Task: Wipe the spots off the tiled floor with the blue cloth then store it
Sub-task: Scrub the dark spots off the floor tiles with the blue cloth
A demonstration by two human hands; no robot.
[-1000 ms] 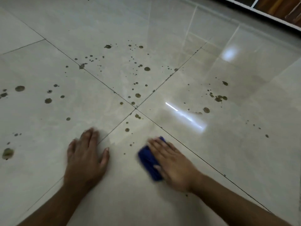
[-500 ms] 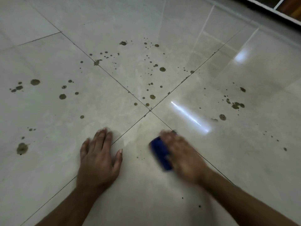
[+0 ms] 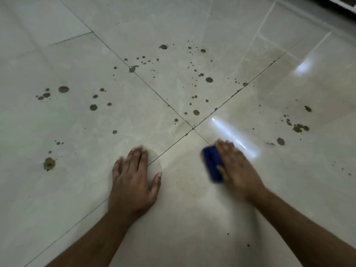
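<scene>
My right hand lies flat on the folded blue cloth and presses it against the glossy beige tiled floor, just below the crossing of grout lines; the hand is motion-blurred. Only the cloth's left part shows past my fingers. My left hand rests flat on the floor to the left, fingers spread. Brown-green spots lie scattered beyond the hands: a cluster near the crossing, a large spot at the left, and a patch at the right.
More spots sit at the far left and on the far tile. A bright light reflection streaks the floor next to my right hand. A dark wall base runs along the top right corner.
My right hand has pushed the cloth forward and to the right, towards the grout crossing. The small spots near the crossing on the near tile are gone. My left hand has stayed planted.
</scene>
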